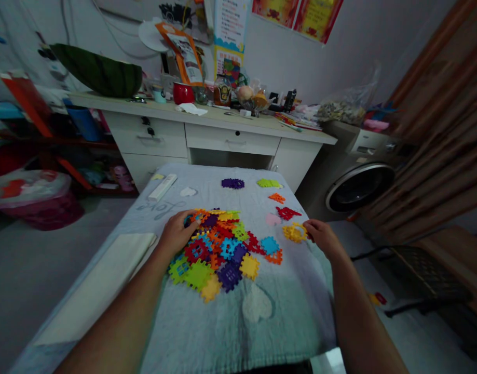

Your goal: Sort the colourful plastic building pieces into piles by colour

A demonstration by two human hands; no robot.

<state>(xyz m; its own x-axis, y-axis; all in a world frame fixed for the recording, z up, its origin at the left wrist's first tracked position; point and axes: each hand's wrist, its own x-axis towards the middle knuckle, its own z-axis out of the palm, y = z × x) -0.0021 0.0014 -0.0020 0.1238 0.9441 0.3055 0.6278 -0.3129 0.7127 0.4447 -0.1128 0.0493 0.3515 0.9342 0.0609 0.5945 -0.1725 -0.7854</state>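
Observation:
A heap of colourful plastic interlocking pieces (218,244) with toothed edges lies on the cloth-covered table. At its upper left edge, my left hand (178,231) is bent against the pieces with the fingers curled; what they grip is hidden. My right hand (319,235) pinches a yellow interlocking piece (301,228) by its edge, at a small yellow group (292,235). Behind that group lie red pieces (287,213), orange ones (277,198) and a lime green group (269,183). Farther left is a purple group (232,183).
On the table's left are a white elongated box (163,187) and a folded cream cloth (101,285). Beyond stands a white desk (230,137) bearing a watermelon piece (98,70), jars and packets. A washing machine (358,171) is at the right, a pink basket (43,208) at the left.

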